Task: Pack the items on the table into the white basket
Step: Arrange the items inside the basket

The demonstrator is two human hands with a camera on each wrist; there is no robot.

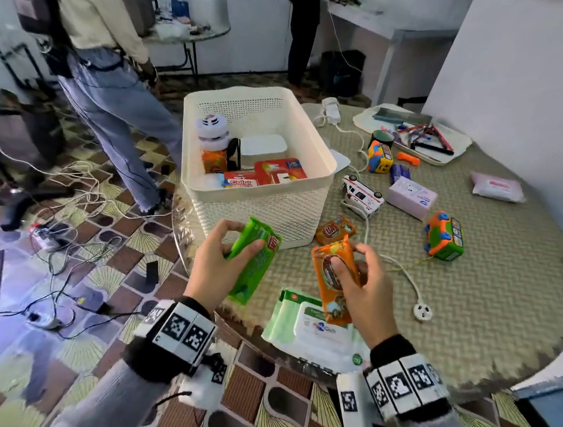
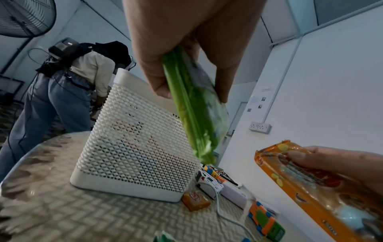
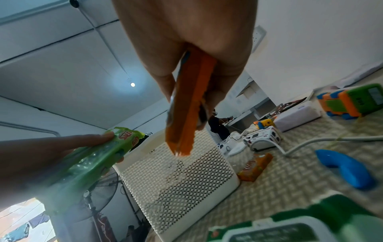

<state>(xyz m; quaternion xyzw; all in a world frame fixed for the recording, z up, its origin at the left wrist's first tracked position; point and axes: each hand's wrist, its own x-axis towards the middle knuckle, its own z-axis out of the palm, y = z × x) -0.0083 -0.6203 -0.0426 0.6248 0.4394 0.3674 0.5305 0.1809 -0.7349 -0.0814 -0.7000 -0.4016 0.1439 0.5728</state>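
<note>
My left hand (image 1: 224,252) grips a green snack packet (image 1: 254,262) (image 2: 196,114) just in front of the white basket (image 1: 307,216) (image 2: 128,144). My right hand (image 1: 359,282) holds an orange snack packet (image 1: 334,280) (image 3: 184,106) beside it, thumb on its face. Both packets hang above the woven mat, near the basket's front wall. The basket holds several boxes and a white round toy (image 1: 211,131). A smaller orange packet (image 1: 335,230) lies at the basket's right front corner.
A green-and-white wipes pack (image 1: 310,326) lies near the table's front edge. To the right lie a toy ambulance (image 1: 362,195), pink tissue pack (image 1: 411,197), two colourful toy buses (image 1: 444,236), a white cable with plug (image 1: 422,311) and a pen tray (image 1: 415,133). A person (image 1: 100,41) stands left of the table.
</note>
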